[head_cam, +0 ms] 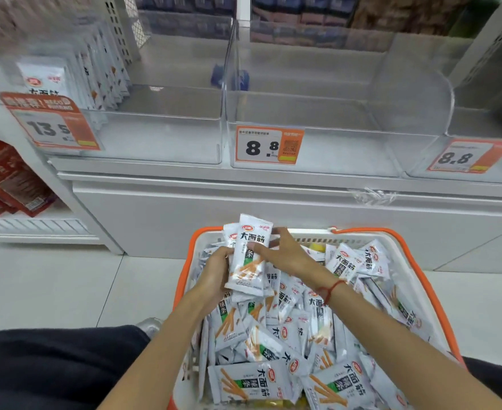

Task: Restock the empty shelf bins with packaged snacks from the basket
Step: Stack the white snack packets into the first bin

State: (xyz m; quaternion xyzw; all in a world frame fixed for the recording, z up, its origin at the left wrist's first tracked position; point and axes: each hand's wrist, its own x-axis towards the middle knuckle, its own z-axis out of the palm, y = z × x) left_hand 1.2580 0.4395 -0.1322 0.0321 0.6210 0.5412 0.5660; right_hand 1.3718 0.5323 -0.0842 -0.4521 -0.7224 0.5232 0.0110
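A small stack of snack packets [248, 258] was held upright above the basket [421, 261], near the frame's centre; its long axis ran from 6 to 12 o'clock, tilted slightly toward 1 o'clock, printed face toward the camera. The left hand [214, 270] gripped the stack from its 9 o'clock side, fingers curled behind it. The right hand [285, 255] touched the stack's 3 o'clock edge with fingers nearly straight. The white, orange-rimmed basket was heaped with identical packets [288, 344] lying at mixed angles. At 12 o'clock, the middle clear bin [312, 143] with an 8.8 price tag [269, 145] held nothing visible. At 10 o'clock, the left bin [161, 137] held upright packets [102, 72] at its left end.
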